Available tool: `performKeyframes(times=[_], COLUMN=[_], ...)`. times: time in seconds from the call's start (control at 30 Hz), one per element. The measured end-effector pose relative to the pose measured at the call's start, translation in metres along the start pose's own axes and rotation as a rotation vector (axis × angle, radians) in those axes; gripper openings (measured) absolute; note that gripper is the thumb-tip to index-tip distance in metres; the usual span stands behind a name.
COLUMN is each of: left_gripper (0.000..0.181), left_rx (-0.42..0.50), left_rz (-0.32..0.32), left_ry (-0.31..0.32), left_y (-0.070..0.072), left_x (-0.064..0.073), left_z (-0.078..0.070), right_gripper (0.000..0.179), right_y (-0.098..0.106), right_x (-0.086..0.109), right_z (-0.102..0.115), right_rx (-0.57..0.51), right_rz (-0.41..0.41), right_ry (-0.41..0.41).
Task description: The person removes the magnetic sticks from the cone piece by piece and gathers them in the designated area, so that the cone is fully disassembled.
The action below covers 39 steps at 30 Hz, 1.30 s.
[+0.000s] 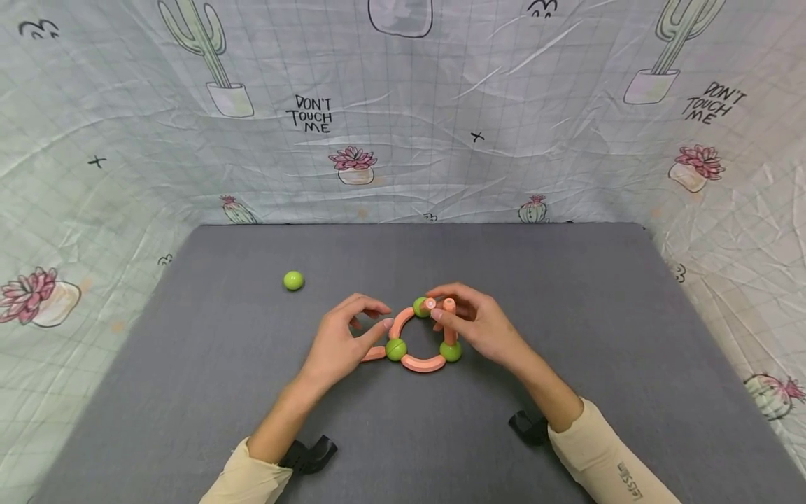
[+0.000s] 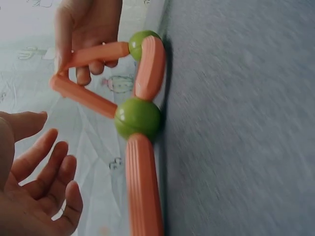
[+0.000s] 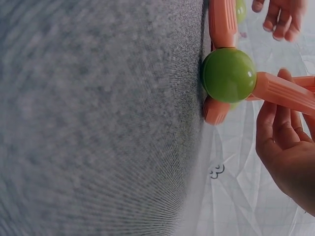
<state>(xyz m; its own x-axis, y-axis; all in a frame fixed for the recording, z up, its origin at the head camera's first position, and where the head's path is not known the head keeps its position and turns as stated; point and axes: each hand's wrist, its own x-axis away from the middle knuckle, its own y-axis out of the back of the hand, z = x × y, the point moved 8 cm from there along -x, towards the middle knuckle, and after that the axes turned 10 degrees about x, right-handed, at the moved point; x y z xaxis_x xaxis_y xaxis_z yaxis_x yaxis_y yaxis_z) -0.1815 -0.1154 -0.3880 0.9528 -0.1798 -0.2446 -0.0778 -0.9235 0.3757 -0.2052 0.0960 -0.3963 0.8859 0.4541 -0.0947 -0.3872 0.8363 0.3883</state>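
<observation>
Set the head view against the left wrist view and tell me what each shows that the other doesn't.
Only the head view: a loose green ball lying apart on the grey table, both cream sleeves and the "DON'T TOUCH ME" lettering.

Only the left wrist view: all four fingers of the left hand separately.

Both: the right hand at the raised orange sticks, joined green balls, the table and the patterned cloth.

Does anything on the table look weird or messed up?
I see nothing broken or spilled. One green ball lies alone on the gray table, apart from the joined orange and green toy, so it looks a bit left out.
</observation>
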Motion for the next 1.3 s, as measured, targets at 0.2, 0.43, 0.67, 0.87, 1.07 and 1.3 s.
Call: performKeyframes(times=[0.2, 0.43, 0.67, 0.87, 1.07, 1.3], left_gripper=[0.019, 0.019, 0.02, 0.02, 0.017, 0.016], left_rx=[0.043, 0.09, 0.138, 0.184, 0.199, 0.213], left_rz=[0.011, 0.0, 0.012, 0.012, 0.007, -0.002], left_ry=[-0.011, 0.006, -0.011, 0.007, 0.037, 0.043], left_y=[-0.012, -0.019, -0.026, -0.03, -0.035, -0.039], left_x=[-0.007, -0.011, -0.017, -0.018, -0.019, -0.022], left_z=[-0.008, -0.008, -0.01, -0.008, -0.006, -0.004], right_gripper=[0.027, 0.024, 0.027, 0.026, 0.027, 0.027], right_y=[-0.001, 0.0, 0.002, 0.003, 0.003, 0.003], right_x=[0.0, 0.0, 0.002, 0.003, 0.003, 0.003], right_z=[-0.001, 0.0, 0.0, -0.001, -0.003, -0.005], right_rx=[-0.029, -0.038, -0.044, -0.023, -0.033, -0.018], right_rz=[0.002, 0.001, -0.004, -0.005, -0.002, -0.004], right_ry=[-0.001, 0.004, -0.015, -0.037, -0.054, -0.041])
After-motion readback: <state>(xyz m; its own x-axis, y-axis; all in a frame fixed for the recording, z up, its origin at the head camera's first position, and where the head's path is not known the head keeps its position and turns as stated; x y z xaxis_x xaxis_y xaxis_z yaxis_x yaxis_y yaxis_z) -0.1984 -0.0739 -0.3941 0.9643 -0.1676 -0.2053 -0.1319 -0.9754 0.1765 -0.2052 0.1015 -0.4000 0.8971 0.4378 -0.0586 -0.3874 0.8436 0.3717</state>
